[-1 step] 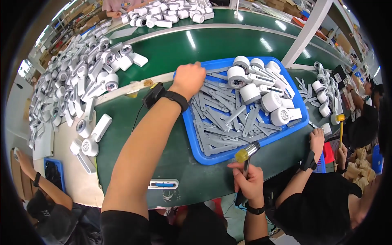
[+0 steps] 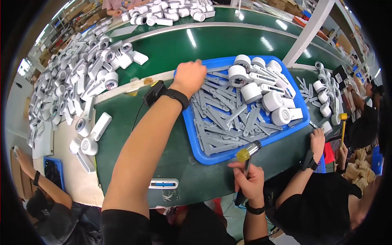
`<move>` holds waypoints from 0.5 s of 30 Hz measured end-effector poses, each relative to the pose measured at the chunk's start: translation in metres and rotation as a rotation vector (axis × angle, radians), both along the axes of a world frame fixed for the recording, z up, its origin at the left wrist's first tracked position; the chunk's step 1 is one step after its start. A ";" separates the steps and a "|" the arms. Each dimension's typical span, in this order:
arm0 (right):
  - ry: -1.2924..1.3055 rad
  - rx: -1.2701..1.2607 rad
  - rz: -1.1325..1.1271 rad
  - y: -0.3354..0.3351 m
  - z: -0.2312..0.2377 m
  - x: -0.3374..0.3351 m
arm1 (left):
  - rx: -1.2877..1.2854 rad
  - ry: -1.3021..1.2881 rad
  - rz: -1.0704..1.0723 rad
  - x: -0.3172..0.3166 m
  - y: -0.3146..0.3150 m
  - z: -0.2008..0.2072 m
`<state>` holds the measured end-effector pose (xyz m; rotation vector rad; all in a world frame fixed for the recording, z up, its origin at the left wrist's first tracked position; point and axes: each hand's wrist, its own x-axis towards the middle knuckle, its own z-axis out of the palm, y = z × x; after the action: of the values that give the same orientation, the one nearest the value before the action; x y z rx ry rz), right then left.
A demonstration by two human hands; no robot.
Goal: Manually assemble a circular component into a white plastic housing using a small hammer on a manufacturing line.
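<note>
The left hand (image 2: 188, 76) lies curled on the far left corner of the blue tray (image 2: 204, 153), fingers bent down over the rim among the grey strips (image 2: 228, 122); whether they pinch a strip I cannot tell. The right hand (image 2: 248, 179) is closed round the dark handle of a small mallet (image 2: 246, 154), its yellow head just past the fingers and touching the tray's near rim.

The mallet's long axis runs from the right fingers up and slightly right, head pointing at the tray. It looks light and stiff, best held low on the handle, as now.

The strips, right of the left fingers, are thin flat plastic, probably light, a little springy and slippery in a heap; each is best taken by its edges near one end. They lie crisscross, with no common direction. White round-headed devices (image 2: 271, 102) sit beyond them in the tray's far right part
</note>
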<state>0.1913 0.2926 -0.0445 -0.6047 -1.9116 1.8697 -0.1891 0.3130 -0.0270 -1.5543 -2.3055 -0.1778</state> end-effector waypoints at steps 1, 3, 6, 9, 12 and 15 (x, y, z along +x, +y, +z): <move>0.009 -0.011 -0.021 0.001 0.001 0.000 | 0.024 0.041 0.008 -0.003 0.003 -0.002; 0.021 -0.011 -0.035 0.001 0.002 0.000 | 0.079 0.033 0.010 0.001 0.011 -0.007; -0.081 -0.035 -0.041 -0.001 -0.002 -0.005 | 0.080 0.024 0.003 0.003 0.015 -0.007; -0.111 0.041 0.014 -0.008 0.002 -0.007 | 0.090 0.080 0.051 0.008 0.016 -0.011; -0.103 0.000 -0.030 -0.009 0.005 -0.006 | 0.043 0.150 0.039 0.012 0.026 -0.010; -0.094 -0.014 0.001 -0.010 0.005 -0.004 | 0.001 0.206 -0.024 0.013 0.026 -0.010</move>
<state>0.1877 0.2828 -0.0399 -0.7075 -1.9587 1.8876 -0.1766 0.3387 -0.0366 -1.5231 -2.1285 -0.0238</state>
